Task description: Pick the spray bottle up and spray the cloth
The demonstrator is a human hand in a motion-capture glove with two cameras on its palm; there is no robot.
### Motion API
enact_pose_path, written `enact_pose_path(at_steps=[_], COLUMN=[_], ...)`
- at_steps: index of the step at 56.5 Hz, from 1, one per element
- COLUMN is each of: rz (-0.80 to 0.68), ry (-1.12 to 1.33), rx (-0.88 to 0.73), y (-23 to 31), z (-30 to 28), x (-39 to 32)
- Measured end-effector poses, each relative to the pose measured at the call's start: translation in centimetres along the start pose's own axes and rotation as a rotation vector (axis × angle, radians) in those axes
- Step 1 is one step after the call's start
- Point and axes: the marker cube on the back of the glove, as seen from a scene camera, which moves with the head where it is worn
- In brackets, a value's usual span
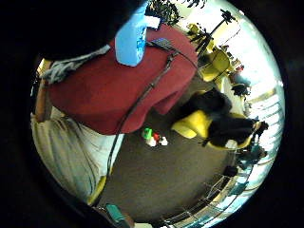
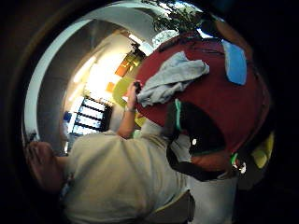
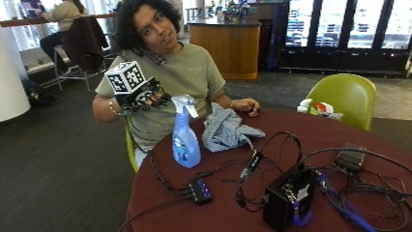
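Observation:
A blue spray bottle (image 3: 185,140) with a white trigger head stands upright near the edge of the round red table (image 3: 225,208). A crumpled grey-blue cloth (image 3: 225,128) lies just beside it on the table. My gloved right hand (image 3: 147,98) is raised in the air, up and to the side of the bottle's head, fingers loosely spread and holding nothing. The person's bare hand (image 3: 246,105) rests by the cloth's far side. The palm views look down on the bottle (image 1: 130,40), the cloth (image 2: 170,77) and the table (image 1: 109,95).
A black box (image 3: 289,198), a power strip (image 3: 199,189), a small adapter (image 3: 351,157) and tangled cables cover the table's near side. A green chair (image 3: 344,96) stands across the table, with a small white and red object (image 3: 318,107) in front of it.

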Motion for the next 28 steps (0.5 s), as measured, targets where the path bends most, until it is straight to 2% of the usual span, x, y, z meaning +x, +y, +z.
enact_pose_path(at_steps=[15, 28], rz=[0.076, 0.065], ry=[-0.009, -0.094], rx=[-0.013, 0.020], y=[2.2, 0.0], z=[-0.4, -0.2], x=[1.4, 2.3])
